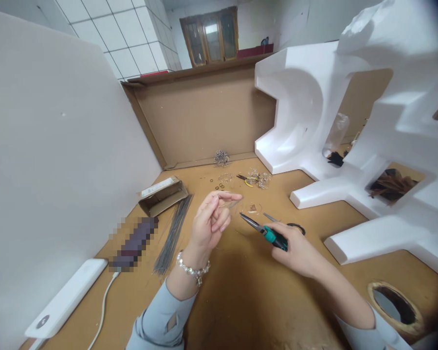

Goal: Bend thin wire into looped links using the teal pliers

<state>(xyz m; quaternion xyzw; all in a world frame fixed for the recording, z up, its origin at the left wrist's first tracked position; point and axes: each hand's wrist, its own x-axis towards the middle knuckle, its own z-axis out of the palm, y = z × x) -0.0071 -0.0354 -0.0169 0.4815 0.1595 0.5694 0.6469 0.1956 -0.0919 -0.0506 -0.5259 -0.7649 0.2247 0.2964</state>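
Observation:
My left hand [212,218], a beaded bracelet at its wrist, is raised over the table's middle. Its index finger points right while the other fingers curl in, closed on a thin wire [235,203] that shows faintly by the fingertip. In my right hand [295,248] is a pair of long-nose pliers [266,231] with green and black handles. The pliers' jaws point up and left, a little apart from the left fingertips. Scissors [297,226] with a black handle lie partly hidden behind my right hand. Several straight grey wires [173,233] lie left of my left hand.
Farther back are yellow-handled pliers [247,182], a pile of bent wire pieces [260,179], a dark wire cluster [221,157] and small rings [219,186]. An opened small box [164,195] and a white power strip [67,299] stand left. White foam packing [350,214] fills the right; a hole [394,304] is near front right.

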